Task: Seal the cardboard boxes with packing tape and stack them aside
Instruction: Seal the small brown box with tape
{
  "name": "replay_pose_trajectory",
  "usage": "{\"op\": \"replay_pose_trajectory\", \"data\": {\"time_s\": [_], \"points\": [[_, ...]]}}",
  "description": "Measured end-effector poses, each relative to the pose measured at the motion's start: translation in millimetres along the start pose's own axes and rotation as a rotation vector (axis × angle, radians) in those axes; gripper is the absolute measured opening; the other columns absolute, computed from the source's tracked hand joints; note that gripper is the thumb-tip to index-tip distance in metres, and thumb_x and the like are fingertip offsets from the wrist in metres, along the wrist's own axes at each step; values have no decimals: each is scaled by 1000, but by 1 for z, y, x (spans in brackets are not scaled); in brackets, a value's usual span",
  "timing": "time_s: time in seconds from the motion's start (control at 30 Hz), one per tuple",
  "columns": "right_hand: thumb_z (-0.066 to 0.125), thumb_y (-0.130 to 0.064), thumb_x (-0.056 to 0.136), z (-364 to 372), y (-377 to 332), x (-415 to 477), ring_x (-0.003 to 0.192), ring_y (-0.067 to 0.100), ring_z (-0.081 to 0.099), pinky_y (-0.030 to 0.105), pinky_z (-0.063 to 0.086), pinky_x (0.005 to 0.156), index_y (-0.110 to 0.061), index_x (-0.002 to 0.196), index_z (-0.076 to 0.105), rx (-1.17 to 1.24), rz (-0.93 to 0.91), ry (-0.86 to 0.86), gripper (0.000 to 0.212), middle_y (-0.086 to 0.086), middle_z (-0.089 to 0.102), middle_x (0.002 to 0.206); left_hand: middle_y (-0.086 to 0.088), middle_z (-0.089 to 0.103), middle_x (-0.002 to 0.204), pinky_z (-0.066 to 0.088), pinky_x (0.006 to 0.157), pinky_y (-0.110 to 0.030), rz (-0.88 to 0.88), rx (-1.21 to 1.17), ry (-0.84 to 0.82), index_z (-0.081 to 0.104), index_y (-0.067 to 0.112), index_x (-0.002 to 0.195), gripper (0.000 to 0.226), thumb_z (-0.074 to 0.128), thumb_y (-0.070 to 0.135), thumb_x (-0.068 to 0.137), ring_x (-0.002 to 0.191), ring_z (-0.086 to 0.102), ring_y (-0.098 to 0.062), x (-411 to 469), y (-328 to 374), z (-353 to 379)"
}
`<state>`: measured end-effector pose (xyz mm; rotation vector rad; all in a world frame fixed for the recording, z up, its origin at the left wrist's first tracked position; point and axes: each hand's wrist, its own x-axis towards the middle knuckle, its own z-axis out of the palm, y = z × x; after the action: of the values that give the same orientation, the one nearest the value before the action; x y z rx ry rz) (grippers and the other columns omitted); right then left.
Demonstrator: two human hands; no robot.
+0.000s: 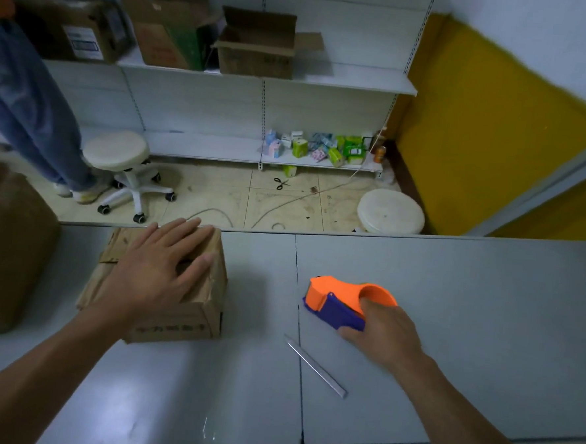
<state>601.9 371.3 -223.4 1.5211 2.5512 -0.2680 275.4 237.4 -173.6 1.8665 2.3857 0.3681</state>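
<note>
head view: your left hand (158, 265) lies flat on top of the small cardboard box (178, 328), fingers straight and spread, pressing the flaps down and gripping nothing. the box sits directly under that palm, on the grey table (484, 319), well to the left of your right hand (381, 330). its flaps look creased and worn, so judge it as light, soft-walled card that caves if you lean on it. hold it by flat pressure over the flap seam or by the firmer side walls, not by the ragged flap edges.

your right hand is curled round the rear of the orange and purple tape dispenser (338, 298), which rests on the table with its nose pointing towards the box. the dispenser looks like rigid plastic, light and easy to slide; the purple body under your fingers seems the natural grip. i cannot tell how much tape it has.

a slim metal strip (315, 365) lies on the table between your forearms, just beside your right wrist. a larger brown box (8, 256) stands beyond your left forearm.
</note>
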Motion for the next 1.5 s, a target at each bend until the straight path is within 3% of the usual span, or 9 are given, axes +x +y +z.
{"op": "replay_pose_trajectory", "data": {"time_s": [0.23, 0.47, 0.63, 0.77, 0.87, 1.03, 1.17, 1.33, 1.5], "points": [[54, -51, 88, 3, 7, -1, 109, 30, 58, 32, 42, 83, -15, 126, 46, -55, -61, 44, 52, 6, 64, 118, 10, 31, 156, 6, 119, -34, -19, -24, 9, 33, 36, 149, 74, 14, 72, 87, 145, 23, -8, -2, 5, -4], [62, -49, 84, -12, 12, 2, 89, 26, 61, 31, 38, 64, -19, 93, 44, 207, -51, 18, 36, 3, 64, 95, 10, 31, 157, 7, 120, -36, -30, -4, 8, 33, 37, 149, 72, 15, 71, 88, 145, 23, -9, -4, 6, -2], [77, -21, 77, -48, 3, -3, 71, 10, 69, 20, 54, 63, -11, 99, 71, 1416, 117, -83, 24, -1, 75, 85, 11, 29, 157, 4, 119, -33, -38, -5, 2, 32, 37, 149, 72, 15, 71, 88, 145, 21, -7, -4, 6, -3], [75, -27, 66, -52, -12, -12, 71, 14, 72, 27, 60, 64, -13, 83, 79, 2316, 189, -212, 22, 5, 76, 84, 12, 28, 157, 4, 121, -34, -38, 3, -7, 29, 38, 150, 73, 13, 71, 87, 145, 19, -5, -5, 7, -5], [98, -22, 39, -43, -31, -12, 72, 17, 72, 30, 60, 68, -12, 100, 74, 2673, 158, -313, 67, 9, 74, 86, 13, 25, 158, 1, 120, -33, -41, -21, -22, 28, 39, 150, 75, 11, 74, 85, 145, 15, -2, -4, 6, -6], [99, -20, 35, -45, -75, -12, 60, 17, 68, 29, 58, 58, -6, 110, 62, 2735, 73, -466, 85, 9, 71, 74, 17, 23, 158, -2, 117, -27, -44, -123, -20, 32, 38, 149, 73, 17, 74, 88, 139, 6, 7, -5, 11, -15], [97, -32, 42, -50, -101, -14, 48, 15, 55, 29, 52, 57, 2, 86, 72, 2571, -58, -555, 61, 4, 59, 56, 23, 44, 140, 29, 106, -27, -145, -431, 111, 52, 37, 137, 50, 48, 57, 91, 129, 34, 6, -3, 27, -44], [97, -35, 38, -58, -130, -15, 47, 15, 50, 28, 44, 56, 2, 87, 71, 2441, -78, -562, 67, 6, 54, 54, 4, 74, 98, 53, 87, -30, -349, -1026, -67, 71, 20, 104, 26, 57, 39, 94, 93, 67, -11, -2, 43, -88], [99, -35, 28, -70, -155, -17, 45, 18, 51, 29, 44, 51, 1, 80, 69, 2282, -95, -578, 70, 11, 53, 54, -1, 74, 99, 53, 91, -33, -350, -1056, -171, 73, 21, 100, 27, 71, 43, 85, 92, 67, -14, -8, 40, -96]]}}
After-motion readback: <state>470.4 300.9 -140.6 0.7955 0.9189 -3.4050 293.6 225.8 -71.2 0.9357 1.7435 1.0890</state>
